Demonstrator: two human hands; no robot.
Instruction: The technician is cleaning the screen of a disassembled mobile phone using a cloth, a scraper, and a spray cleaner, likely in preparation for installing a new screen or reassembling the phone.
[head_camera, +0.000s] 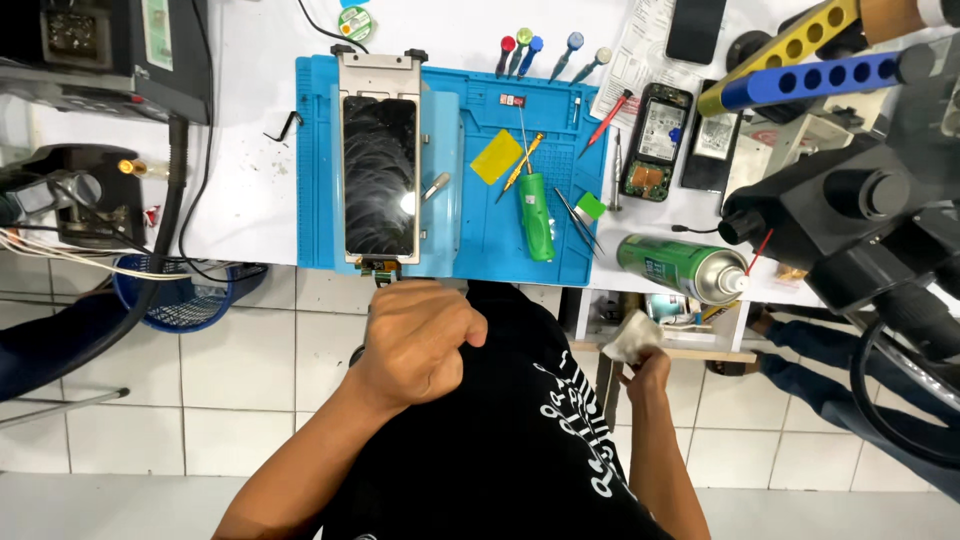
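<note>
A person leans over a white tabletop, the left hand curled into a loose fist just below the near edge of a blue work mat, its fingers folded in with nothing visible in them. The right hand, lower and off the tabletop's edge, pinches a crumpled white cloth. On the mat, a dark phone screen lies clamped in a metal frame, directly ahead of the left hand. A green-handled tool, tweezers and a yellow card lie alongside; a green spray can rests on its side near the right hand.
</note>
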